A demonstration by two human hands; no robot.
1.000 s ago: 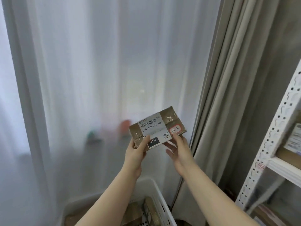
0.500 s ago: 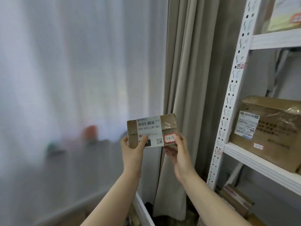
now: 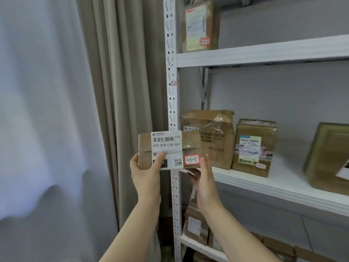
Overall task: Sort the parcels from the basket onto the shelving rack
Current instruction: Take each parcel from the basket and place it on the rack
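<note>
Parcel [image 3: 170, 150], small, brown and taped, held in the air by both hands in front of the left upright of the shelving rack [image 3: 172, 53], level with the middle shelf [image 3: 264, 183] and resting on no shelf. Left hand [image 3: 147, 173] grips the lower left corner: thumb pressed flat on the white label [image 3: 167, 148], covering part of a black patch of print; the other fingers are behind the box and hidden. Right hand [image 3: 204, 180] holds the lower right corner, thumb along the side edge, fingers tucked underneath with only their tips showing. Label reads 010-010-L30-551; the smaller print is illegible. Red-bordered sticker [image 3: 191, 159] beside it, handwritten, apparently 3-1-5. Small tag [image 3: 173, 83] on the upright: "32" legible, the rest out of sight. Three boxes stand on the middle shelf: large taped box [image 3: 213, 140], partly hidden behind the held parcel; second box [image 3: 254, 148] just beside it; third box [image 3: 328, 161], cut off by the right frame edge. Top-shelf packet [image 3: 198, 25] is cropped at the top, print blurred. Lower parcels [image 3: 196, 224] are partly masked by the right forearm. Beige curtain [image 3: 117, 91] and sheer white curtain [image 3: 41, 110] hang left of the rack.
</note>
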